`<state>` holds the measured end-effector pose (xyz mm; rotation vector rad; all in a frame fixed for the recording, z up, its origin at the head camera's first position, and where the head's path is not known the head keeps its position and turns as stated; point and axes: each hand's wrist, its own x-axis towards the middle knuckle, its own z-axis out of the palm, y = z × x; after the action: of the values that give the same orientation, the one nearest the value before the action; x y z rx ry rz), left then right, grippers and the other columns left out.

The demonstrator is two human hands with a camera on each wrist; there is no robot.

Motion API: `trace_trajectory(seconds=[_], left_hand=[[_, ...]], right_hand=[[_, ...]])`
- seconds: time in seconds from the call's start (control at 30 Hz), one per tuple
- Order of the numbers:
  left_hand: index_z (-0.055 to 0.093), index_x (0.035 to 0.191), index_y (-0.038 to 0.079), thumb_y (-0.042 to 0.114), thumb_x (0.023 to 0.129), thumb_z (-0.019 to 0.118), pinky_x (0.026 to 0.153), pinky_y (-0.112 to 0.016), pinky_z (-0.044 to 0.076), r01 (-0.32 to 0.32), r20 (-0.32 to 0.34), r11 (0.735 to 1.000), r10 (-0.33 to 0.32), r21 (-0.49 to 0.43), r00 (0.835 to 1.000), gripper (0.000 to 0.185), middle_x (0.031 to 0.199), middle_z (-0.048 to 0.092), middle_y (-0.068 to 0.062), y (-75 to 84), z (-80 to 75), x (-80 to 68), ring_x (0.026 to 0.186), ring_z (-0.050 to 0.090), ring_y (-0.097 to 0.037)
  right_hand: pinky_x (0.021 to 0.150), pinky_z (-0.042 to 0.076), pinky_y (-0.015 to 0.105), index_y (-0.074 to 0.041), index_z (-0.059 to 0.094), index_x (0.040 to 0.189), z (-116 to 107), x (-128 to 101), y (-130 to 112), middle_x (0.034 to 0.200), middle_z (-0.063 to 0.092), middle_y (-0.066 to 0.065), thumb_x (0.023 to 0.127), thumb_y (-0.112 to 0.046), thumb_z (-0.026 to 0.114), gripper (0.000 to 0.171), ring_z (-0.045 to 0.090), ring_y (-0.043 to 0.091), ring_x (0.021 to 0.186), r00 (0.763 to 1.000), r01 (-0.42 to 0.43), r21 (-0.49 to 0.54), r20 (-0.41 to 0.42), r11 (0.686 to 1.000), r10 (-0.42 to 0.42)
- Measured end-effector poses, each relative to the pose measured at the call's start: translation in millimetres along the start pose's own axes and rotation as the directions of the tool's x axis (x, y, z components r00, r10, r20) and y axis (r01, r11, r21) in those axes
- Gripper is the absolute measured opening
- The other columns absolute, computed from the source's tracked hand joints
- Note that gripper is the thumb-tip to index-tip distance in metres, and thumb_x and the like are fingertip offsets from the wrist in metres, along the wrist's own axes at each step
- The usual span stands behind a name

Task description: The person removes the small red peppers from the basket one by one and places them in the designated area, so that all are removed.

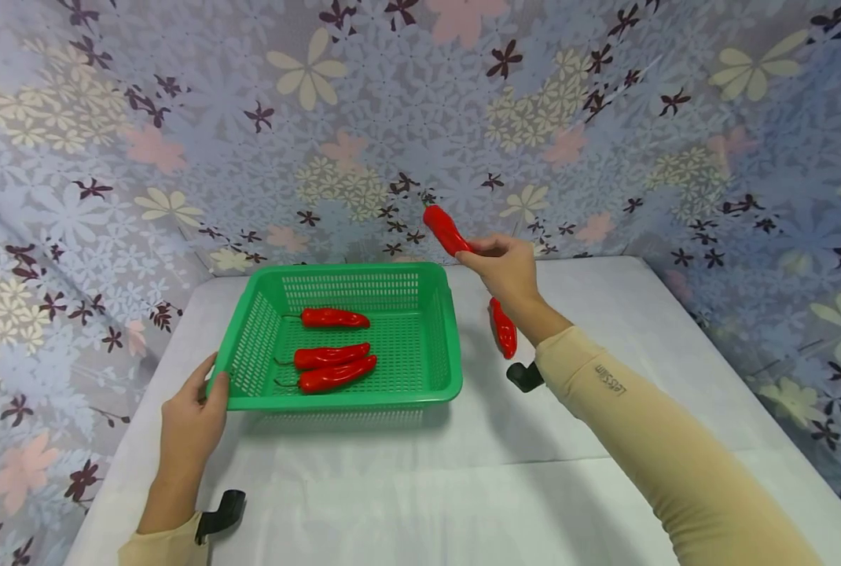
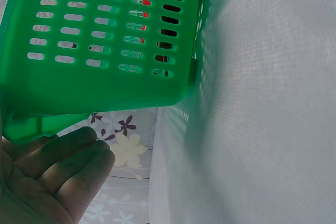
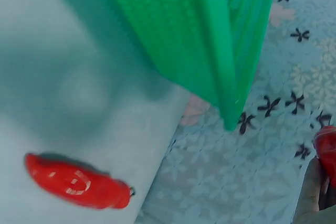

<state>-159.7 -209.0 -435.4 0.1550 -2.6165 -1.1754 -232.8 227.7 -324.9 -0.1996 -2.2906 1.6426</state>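
A red chili pepper (image 1: pixel 446 229) is held up by its lower end in my right hand (image 1: pixel 508 271), pinched between thumb and fingers, its stem end pointing up and left. A second red pepper (image 1: pixel 503 328) lies on the table below that hand; in the right wrist view this pepper (image 3: pixel 79 182) shows whole. My left hand (image 1: pixel 192 417) grips the left front corner of a green plastic basket (image 1: pixel 343 402), thumb over the rim. Beneath the rim, the fingers (image 2: pixel 84 166) of that hand extend in the left wrist view. Inside the basket lie three red peppers (image 1: pixel 334 317).
A white cloth covers the table (image 1: pixel 364 495). Behind and beside it hangs a flowered fabric (image 1: pixel 392 118), close to the basket's back rim. Black wrist camera mounts (image 1: pixel 222 512) stick out at both sleeves.
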Motion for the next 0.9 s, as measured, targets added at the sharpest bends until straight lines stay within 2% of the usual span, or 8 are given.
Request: trace_trajectory(seconds=[0.1,0.43,0.67,0.9], left_hand=[[0.048,0.151,0.01,0.037,0.105,0.045,0.06,-0.019,0.045,0.003,0.003,1.0,-0.003,0.001,1.0,0.053,0.123,0.065,-0.027,1.7,-0.8,-0.3,0.103,0.068,-0.041],[0.05,0.149,0.008,0.035,0.105,0.046,0.064,-0.02,0.046,-0.01,-0.003,1.0,0.01,0.011,1.0,0.052,0.122,0.065,-0.027,5.4,-3.2,-0.3,0.105,0.068,-0.043],[0.05,0.15,0.01,0.036,0.105,0.044,0.072,-0.04,0.052,0.013,-0.007,1.0,-0.013,0.026,1.0,0.052,0.124,0.064,-0.026,4.0,-2.6,-1.1,0.107,0.066,-0.043],[0.05,0.149,0.009,0.036,0.105,0.045,0.073,-0.048,0.053,-0.001,-0.01,1.0,0.002,0.028,1.0,0.052,0.122,0.064,-0.027,3.3,-0.4,-1.3,0.105,0.067,-0.044]], right_hand=[[0.074,0.052,0.03,-0.004,0.075,0.11,-10,0,6,0.105,0.071,0.01,0.087,-0.024,0.081,0.032,0.061,0.021,0.09,0.999,-0.025,-0.017,-0.03,1.0,0.025],[0.083,0.053,0.03,-0.003,0.071,0.115,-41,-2,36,0.116,0.066,0.008,0.089,-0.024,0.079,0.034,0.058,0.022,0.102,0.985,-0.129,-0.008,-0.118,0.992,0.127],[0.08,0.052,0.028,0.0,0.071,0.116,-56,-5,55,0.111,0.066,0.01,0.089,-0.024,0.078,0.036,0.062,0.021,0.097,0.968,-0.192,-0.016,-0.168,0.981,0.187],[0.088,0.052,0.034,-0.003,0.069,0.119,-67,-13,78,0.119,0.065,0.011,0.092,-0.032,0.075,0.039,0.06,0.025,0.103,0.932,-0.31,-0.06,-0.213,0.949,0.292]])
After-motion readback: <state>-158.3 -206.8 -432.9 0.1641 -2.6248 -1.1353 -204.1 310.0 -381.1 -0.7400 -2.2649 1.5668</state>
